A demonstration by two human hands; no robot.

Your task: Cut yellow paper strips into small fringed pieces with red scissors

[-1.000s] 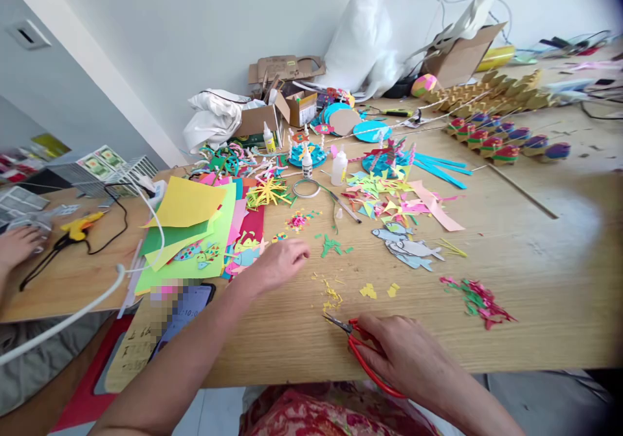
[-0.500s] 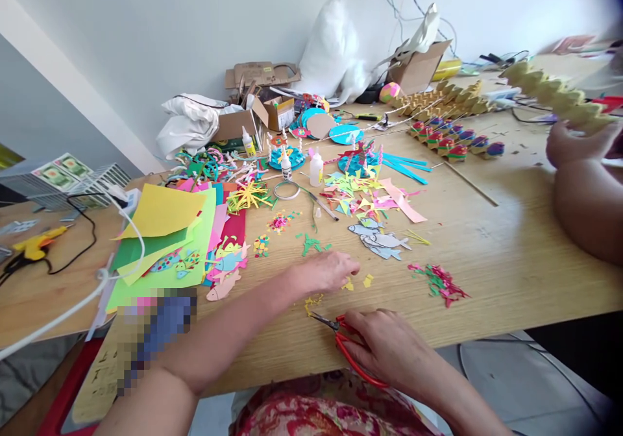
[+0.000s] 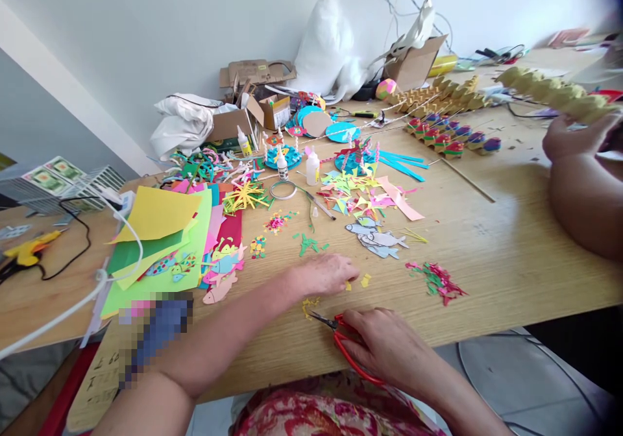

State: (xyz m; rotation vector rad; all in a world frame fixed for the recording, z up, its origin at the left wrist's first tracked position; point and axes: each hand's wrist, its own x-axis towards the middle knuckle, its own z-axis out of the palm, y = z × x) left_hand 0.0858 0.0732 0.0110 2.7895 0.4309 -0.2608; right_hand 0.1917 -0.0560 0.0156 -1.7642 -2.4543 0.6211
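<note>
My right hand rests near the front edge of the wooden table, closed around the red-handled scissors whose blades point left. My left hand lies further in, fingers curled and pinching at small yellow paper scraps on the table. More yellow snippets lie between the two hands. Grey paper fish sit just beyond the scraps.
Stacked coloured sheets lie at the left, with glue bottles and cut shapes behind. Red and green trimmings lie at the right. Another person's arm holds a yellow folded paper chain at the far right. A cable crosses the left.
My left hand moved right from the coloured sheets to the yellow scraps and closed on them. The view swung right, bringing the other person's arm into sight. The scissors hand stayed put.
</note>
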